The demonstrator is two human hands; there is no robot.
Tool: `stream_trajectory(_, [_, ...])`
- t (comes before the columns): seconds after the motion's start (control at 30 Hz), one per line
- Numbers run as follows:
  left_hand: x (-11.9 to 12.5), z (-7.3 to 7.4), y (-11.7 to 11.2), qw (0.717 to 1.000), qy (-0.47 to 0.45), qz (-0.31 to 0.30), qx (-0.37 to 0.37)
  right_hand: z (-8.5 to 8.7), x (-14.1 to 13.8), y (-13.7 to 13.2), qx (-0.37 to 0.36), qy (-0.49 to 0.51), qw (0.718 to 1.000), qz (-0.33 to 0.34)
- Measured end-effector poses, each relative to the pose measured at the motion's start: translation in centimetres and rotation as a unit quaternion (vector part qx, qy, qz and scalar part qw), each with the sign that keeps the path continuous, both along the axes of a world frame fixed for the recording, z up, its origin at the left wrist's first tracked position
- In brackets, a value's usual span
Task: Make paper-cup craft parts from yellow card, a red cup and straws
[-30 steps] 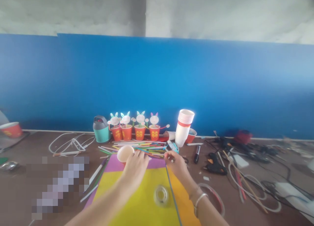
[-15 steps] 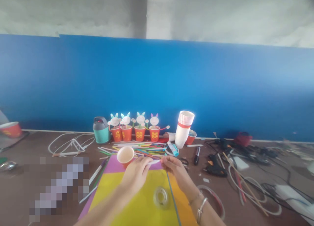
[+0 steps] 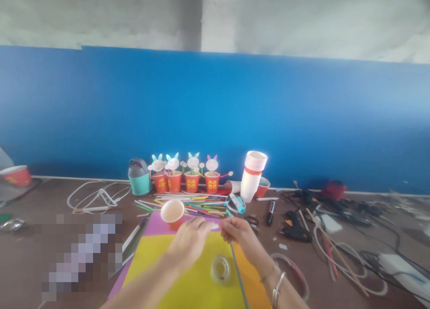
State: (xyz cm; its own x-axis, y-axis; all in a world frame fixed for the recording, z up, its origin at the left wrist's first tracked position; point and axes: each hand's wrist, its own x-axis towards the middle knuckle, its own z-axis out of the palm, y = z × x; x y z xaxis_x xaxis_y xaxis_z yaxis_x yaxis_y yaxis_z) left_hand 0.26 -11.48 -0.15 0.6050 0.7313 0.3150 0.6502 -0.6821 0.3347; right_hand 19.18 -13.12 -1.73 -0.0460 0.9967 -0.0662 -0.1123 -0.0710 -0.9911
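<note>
Over the yellow sheet (image 3: 161, 259), my left hand (image 3: 192, 237) is closed on a small white strip (image 3: 214, 226) that pokes out from its fingertips. Close by on the right, my right hand (image 3: 237, 232) has its fingers pinched together near the strip's end; what they hold is too small to make out. A red paper cup (image 3: 173, 214) stands upright just beyond my left hand. Below both hands a roll of clear tape (image 3: 221, 268) lies on the yellow sheet. An orange sheet (image 3: 252, 273) shows beneath my right wrist, and a purple sheet (image 3: 156, 224) at the back.
Several red cups with rabbit figures (image 3: 192, 179) line the back, beside a teal container (image 3: 139, 179). Coloured sticks (image 3: 198, 203) lie before them. A tall stack of paper cups (image 3: 251, 177) stands right of them. Further right are a black marker (image 3: 270, 212), a glue gun (image 3: 295, 227) and tangled cables.
The two hands have shifted slightly. The white strip now shows shorter between them, and the right fingers look more curled in.
</note>
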Motion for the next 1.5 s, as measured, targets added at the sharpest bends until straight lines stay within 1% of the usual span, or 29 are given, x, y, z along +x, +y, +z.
stream_trajectory(0.13, [0.5,-1.0,-0.3,1.0,0.022,-0.005,0.002,-0.5,0.1,-0.1,0.002,-0.053,0.999,0.003])
stream_trajectory(0.23, [-0.3,-1.3,-0.8,0.999,0.003,0.015,0.032,-1.3,0.8,0.8,0.02,-0.119,0.992,-0.023])
stream_trajectory(0.33, [-3.6,-1.2,-1.0,0.991,-0.061,0.054,0.109,-2.2,1.8,2.2,0.041,-0.164,0.981,-0.091])
stream_trajectory(0.4, [-7.0,-1.2,-0.7,0.977,-0.1,0.14,0.126,-2.7,2.3,2.9,0.052,-0.21,0.968,-0.126])
stream_trajectory(0.43, [-8.8,-1.3,-0.3,0.966,-0.095,0.208,0.12,-2.8,2.4,3.2,0.058,-0.24,0.959,-0.137])
stream_trajectory(0.47, [-10.5,-1.5,0.1,0.954,-0.06,0.281,0.086,-2.9,2.4,3.3,0.065,-0.273,0.949,-0.144])
stream_trajectory(0.5, [-12.0,-1.8,0.7,0.939,-0.006,0.342,0.04,-2.9,2.3,3.4,0.071,-0.309,0.937,-0.15])
stream_trajectory(0.53, [-13.3,-2.1,1.3,0.922,0.054,0.383,-0.019,-2.9,2.2,3.5,0.076,-0.344,0.923,-0.155])
stream_trajectory(0.6, [-15.0,-2.8,2.3,0.91,0.08,0.402,-0.066,-2.6,2.0,3.4,0.079,-0.409,0.894,-0.164])
stream_trajectory(0.7, [-15.8,-3.2,3.4,0.906,0.071,0.403,-0.104,-2.0,1.7,3.1,0.076,-0.477,0.858,-0.171])
stream_trajectory(0.77, [-16.0,-2.6,3.6,0.903,0.045,0.41,-0.12,-1.5,1.5,2.7,0.08,-0.504,0.843,-0.168])
stream_trajectory(0.83, [-16.0,-1.2,3.3,0.896,0.006,0.423,-0.131,-0.7,0.8,1.8,0.115,-0.516,0.836,-0.148])
stream_trajectory(0.9, [-15.4,0.7,2.4,0.891,-0.055,0.432,-0.131,0.3,-0.4,0.5,0.2,-0.51,0.832,-0.095])
stream_trajectory(0.93, [-14.7,1.7,1.7,0.887,-0.115,0.427,-0.135,1.0,-1.3,-0.2,0.243,-0.499,0.83,-0.059])
stream_trajectory(0.97, [-13.6,2.7,0.9,0.857,-0.285,0.394,-0.172,1.6,-2.2,-1.0,0.283,-0.494,0.822,-0.022])
stream_trajectory(1.0, [-12.2,3.5,0.0,0.808,-0.424,0.345,-0.22,2.4,-3.1,-1.7,0.312,-0.49,0.814,0.007])
stream_trajectory(1.03, [-10.5,4.2,-1.0,0.754,-0.513,0.309,-0.27,3.0,-3.9,-2.3,0.349,-0.484,0.802,0.037])
stream_trajectory(1.1, [-6.6,5.1,-2.7,0.661,-0.613,0.228,-0.367,4.2,-5.1,-3.0,0.42,-0.476,0.77,0.065])
stream_trajectory(1.13, [-4.8,5.3,-3.3,0.628,-0.639,0.195,-0.399,4.6,-5.4,-3.1,0.443,-0.468,0.762,0.066])
stream_trajectory(1.17, [-3.1,5.3,-3.7,0.607,-0.644,0.169,-0.434,4.8,-5.4,-3.1,0.456,-0.453,0.764,0.059])
stream_trajectory(1.2, [-1.8,5.1,-3.8,0.599,-0.638,0.149,-0.461,5.0,-5.2,-3.0,0.459,-0.427,0.778,0.043])
stream_trajectory(1.23, [-0.8,4.9,-3.7,0.604,-0.624,0.124,-0.48,5.1,-4.8,-2.8,0.447,-0.388,0.806,0.018])
stream_trajectory(1.27, [-0.1,4.5,-3.5,0.625,-0.602,0.104,-0.485,5.1,-4.3,-2.5,0.421,-0.339,0.841,-0.015])
stream_trajectory(1.3, [0.3,4.1,-3.1,0.668,-0.575,0.106,-0.461,5.0,-3.7,-2.3,0.381,-0.285,0.878,-0.052])
stream_trajectory(1.33, [0.5,3.7,-2.7,0.727,-0.542,0.105,-0.408,5.0,-3.2,-2.1,0.334,-0.232,0.909,-0.086])
stream_trajectory(1.4, [0.5,2.9,-1.9,0.855,-0.453,0.072,-0.242,5.0,-2.4,-1.7,0.247,-0.152,0.949,-0.126])
stream_trajectory(1.43, [0.4,2.6,-1.7,0.904,-0.395,0.033,-0.162,5.0,-2.2,-1.6,0.217,-0.129,0.959,-0.128])
stream_trajectory(1.47, [0.4,2.4,-1.5,0.936,-0.335,-0.011,-0.11,5.1,-2.0,-1.5,0.197,-0.115,0.966,-0.123])
stream_trajectory(1.5, [0.5,2.1,-1.5,0.956,-0.281,-0.044,-0.076,5.1,-2.0,-1.4,0.183,-0.106,0.971,-0.115])
